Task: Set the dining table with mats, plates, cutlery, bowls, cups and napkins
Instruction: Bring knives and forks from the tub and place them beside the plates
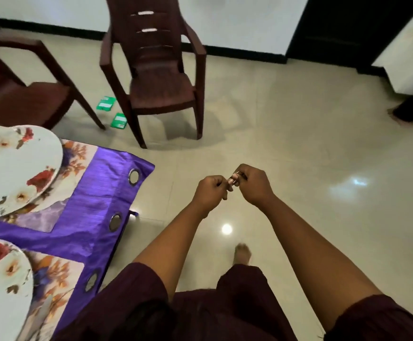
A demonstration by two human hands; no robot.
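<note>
we stand beside the dining table point(116, 217), which shows only at the left edge of the view under a shiny purple cloth point(97, 205) with metal eyelets along its hanging border. two floral mats lie on that cloth: the far mat point(77, 156) at the table's far right corner and the near mat point(52, 286) by the near right edge. each carries a white plate with red roses, the far plate point(15, 168) overhanging its mat toward the left, the near plate point(1, 291) cut off by the frame. our hands are out over the tiled floor point(299, 156), well clear of the table's right edge. the left hand point(211, 189) is curled into a loose fist and the right hand point(253, 184) is curled too; between them they pinch a small metallic object point(235, 179), blurred, and we cannot tell what it is. the two hands meet at that object, knuckles up. beyond the far corner stand two dark brown plastic chairs, one point(156, 77) facing us, the other point(15, 89) at the left, and two green packets point(113, 110) lie on the floor between their legs. our bare foot point(242, 253) shows below the hands.
</note>
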